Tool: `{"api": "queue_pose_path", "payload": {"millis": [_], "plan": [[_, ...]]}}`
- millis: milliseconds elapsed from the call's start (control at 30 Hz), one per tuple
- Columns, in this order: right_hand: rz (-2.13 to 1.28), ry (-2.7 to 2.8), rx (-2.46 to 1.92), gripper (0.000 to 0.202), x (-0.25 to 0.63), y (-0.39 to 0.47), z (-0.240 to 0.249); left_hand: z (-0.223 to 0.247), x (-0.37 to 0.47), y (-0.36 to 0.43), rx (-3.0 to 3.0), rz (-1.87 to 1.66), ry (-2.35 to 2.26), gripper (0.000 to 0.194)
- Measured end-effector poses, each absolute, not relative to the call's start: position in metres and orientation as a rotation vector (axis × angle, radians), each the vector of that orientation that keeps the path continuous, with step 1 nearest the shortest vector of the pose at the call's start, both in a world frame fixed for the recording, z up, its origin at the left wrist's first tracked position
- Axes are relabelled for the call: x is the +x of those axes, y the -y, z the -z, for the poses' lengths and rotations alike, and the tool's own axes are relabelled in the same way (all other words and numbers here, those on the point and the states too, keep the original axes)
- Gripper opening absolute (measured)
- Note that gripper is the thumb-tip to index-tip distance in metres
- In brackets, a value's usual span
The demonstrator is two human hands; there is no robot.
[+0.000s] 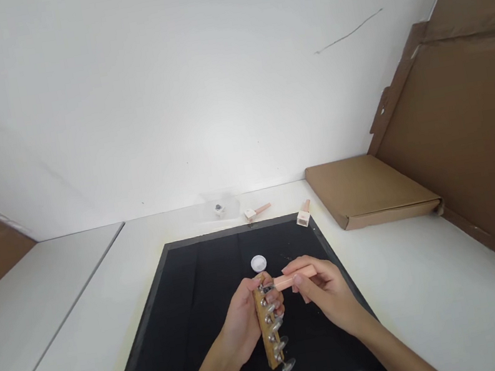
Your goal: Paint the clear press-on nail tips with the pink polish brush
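My left hand (243,319) is closed around the upper end of a narrow wooden strip (269,340). Several clear nail tips (281,346) stick out from the strip's right side on small silver mounts. In my right hand (329,289) the pink cap of a nail polish brush (297,277) is pinched between thumb and fingers, pointing left. Its dark brush end is at the topmost nail tip, by my left fingertips; whether it touches I cannot tell. Just beyond my hands a small round white dish (259,264) lies on the black mat (203,319).
Behind the mat lies a white bottle with a pink cap (256,212). Another such bottle (303,217) is at the mat's far right corner. A clear tray holding a small item (219,210) sits near the wall. A flat cardboard box (371,185) is at the right.
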State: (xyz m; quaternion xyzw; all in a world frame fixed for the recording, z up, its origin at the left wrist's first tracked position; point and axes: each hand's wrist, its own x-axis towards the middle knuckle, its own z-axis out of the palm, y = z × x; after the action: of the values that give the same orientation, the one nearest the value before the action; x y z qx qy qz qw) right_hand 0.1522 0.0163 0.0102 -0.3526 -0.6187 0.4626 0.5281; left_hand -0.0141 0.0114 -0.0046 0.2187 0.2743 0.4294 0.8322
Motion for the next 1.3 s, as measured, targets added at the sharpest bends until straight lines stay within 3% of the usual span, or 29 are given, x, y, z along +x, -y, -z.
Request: {"api": "queue_pose_path", "payload": {"millis": [333, 900, 1300], "plan": [[-1.039, 1.365, -0.94, 0.024, 0.1497, -0.0177, -0.0115, 0.0055, -0.0156, -0.0121, 0.472, -0.912, -0.528, 0.017], [-1.237, 1.437, -0.761, 0.021, 0.153, -0.0163, -0.0046, 0.0042, -0.014, -0.0128, 0.458, -0.916, -0.572, 0.018], [-1.189, 1.332, -0.951, 0.024, 0.15, -0.0176, -0.0097, 0.0034, -0.0134, -0.0107, 0.469, -0.92, -0.582, 0.015]]}}
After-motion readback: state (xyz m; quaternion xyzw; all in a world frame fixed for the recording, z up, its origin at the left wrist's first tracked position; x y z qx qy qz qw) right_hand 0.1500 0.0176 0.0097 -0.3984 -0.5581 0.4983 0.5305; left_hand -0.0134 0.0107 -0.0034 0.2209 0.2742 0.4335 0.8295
